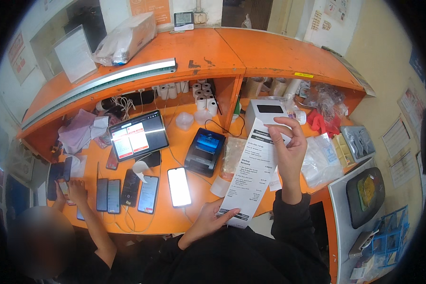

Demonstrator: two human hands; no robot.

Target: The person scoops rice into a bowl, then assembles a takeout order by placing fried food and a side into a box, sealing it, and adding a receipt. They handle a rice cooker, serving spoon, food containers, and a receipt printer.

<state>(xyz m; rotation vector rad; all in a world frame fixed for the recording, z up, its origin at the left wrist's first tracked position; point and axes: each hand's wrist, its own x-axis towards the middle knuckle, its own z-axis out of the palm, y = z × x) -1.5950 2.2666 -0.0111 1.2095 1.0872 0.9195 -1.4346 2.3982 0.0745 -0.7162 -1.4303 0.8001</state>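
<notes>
A long printed paper receipt (250, 174) stretches at a slant between my two hands. My left hand (209, 216) pinches its lower end, with the thumb lying over the print. At the upper end, my right hand (289, 142) grips the paper between thumb and fingers. Behind the receipt's top stands a white box (266, 108) with a dark window, partly covered by the paper. Left of the receipt, a black receipt printer (205, 152) sits on the orange desk (177, 147). A smartphone (179, 187) with a bright white screen lies beyond my left hand.
A tablet (139, 135) and several phones (114, 196) occupy the desk's left side, cables among them. A co-worker's hands (74, 191) hold a phone at far left. Paper rolls (201, 94) fill the shelf. Plastic bags (321, 159) lie at right, near a grey side table (344, 209).
</notes>
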